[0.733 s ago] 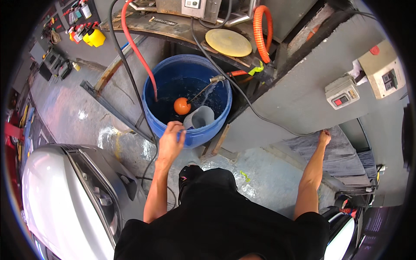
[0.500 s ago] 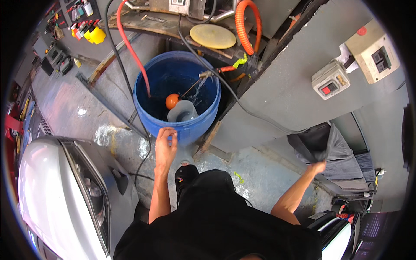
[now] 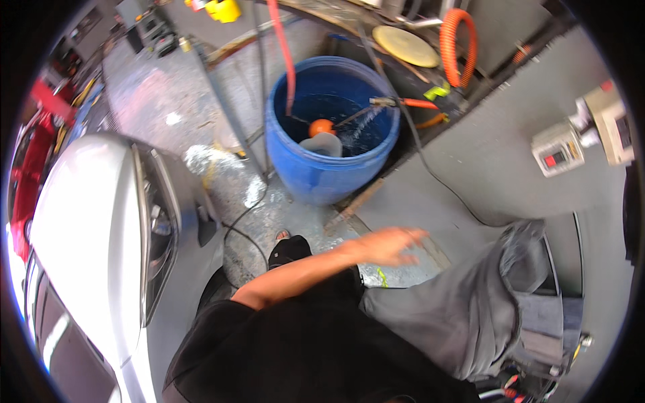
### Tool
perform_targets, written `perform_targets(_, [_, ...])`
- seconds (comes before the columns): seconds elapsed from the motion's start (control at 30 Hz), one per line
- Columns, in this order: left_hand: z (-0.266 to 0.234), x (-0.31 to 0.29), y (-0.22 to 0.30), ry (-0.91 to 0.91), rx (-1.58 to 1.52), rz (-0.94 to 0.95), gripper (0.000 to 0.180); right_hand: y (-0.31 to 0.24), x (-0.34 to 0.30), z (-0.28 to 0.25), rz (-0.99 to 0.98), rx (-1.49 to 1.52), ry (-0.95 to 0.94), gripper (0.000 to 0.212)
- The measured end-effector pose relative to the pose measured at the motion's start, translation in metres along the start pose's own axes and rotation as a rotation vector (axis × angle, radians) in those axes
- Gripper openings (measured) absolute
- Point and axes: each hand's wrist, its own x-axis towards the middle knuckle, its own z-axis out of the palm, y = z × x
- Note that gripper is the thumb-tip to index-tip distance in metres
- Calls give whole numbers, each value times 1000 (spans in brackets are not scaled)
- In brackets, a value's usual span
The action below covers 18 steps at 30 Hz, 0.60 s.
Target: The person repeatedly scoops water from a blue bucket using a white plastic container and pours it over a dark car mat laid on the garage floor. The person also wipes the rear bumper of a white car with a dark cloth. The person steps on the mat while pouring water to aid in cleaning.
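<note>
My left arm reaches across my body to the right. My left hand (image 3: 395,246) is slightly blurred, with its fingers stretched out and nothing in them. Just right of it, a large dark grey cloth (image 3: 447,312) spreads from my right side up to the wall. My right hand and forearm are hidden, apparently behind this cloth. Ahead stands a blue barrel (image 3: 316,176) of water, beyond my left hand's reach now. Inside it are an orange float ball (image 3: 322,127) and a pale, translucent container (image 3: 322,144), while water runs from a valve (image 3: 383,102).
A silver car (image 3: 87,221) stands close on my left. A black cable (image 3: 245,232) lies on the wet floor, and another cable (image 3: 430,168) hangs across the barrel's right side. Grey cloths (image 3: 543,319) hang by the right wall, below a switch box (image 3: 557,151).
My left hand has swung from the barrel's near rim to the right. The grey cloth has come away from the wall toward my body, covering my right hand. The view has shifted.
</note>
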Motion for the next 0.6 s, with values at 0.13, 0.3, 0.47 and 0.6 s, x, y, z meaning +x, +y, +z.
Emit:
perform_targets(0.13, [37, -9, 30, -198, -154, 162, 96, 28, 22, 119, 104, 72, -290, 97])
perform_targets(0.3, [-9, -74, 1, -196, -221, 132, 76, 64, 14, 271, 237, 176, -595, 98])
perform_targets(0.47, [-124, -164, -24, 243, 169, 226, 61, 89, -16, 387, 357, 327, -857, 99])
perform_targets(0.6, [-273, -246, -34, 156, 342, -41, 77, 73, -48, 458, 401, 585, -1141, 100])
